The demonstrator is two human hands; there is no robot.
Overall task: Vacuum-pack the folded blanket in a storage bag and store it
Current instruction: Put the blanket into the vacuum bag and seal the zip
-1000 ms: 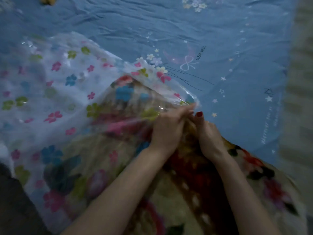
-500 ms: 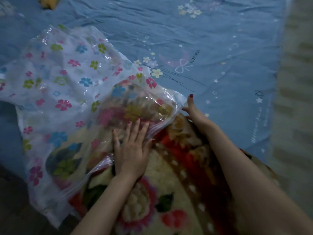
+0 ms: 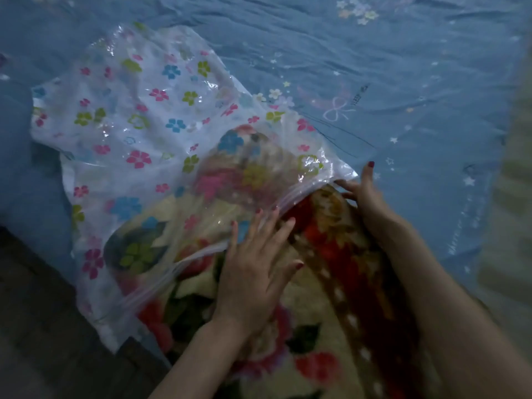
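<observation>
Under flat left fingers (image 3: 260,223), blanket (image 3: 322,286) half inside storage bag (image 3: 138,116)

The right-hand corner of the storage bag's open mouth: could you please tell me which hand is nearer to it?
Right. The right hand touches the storage bag at that corner; the left hand lies flat farther along the mouth, on the blanket.
</observation>
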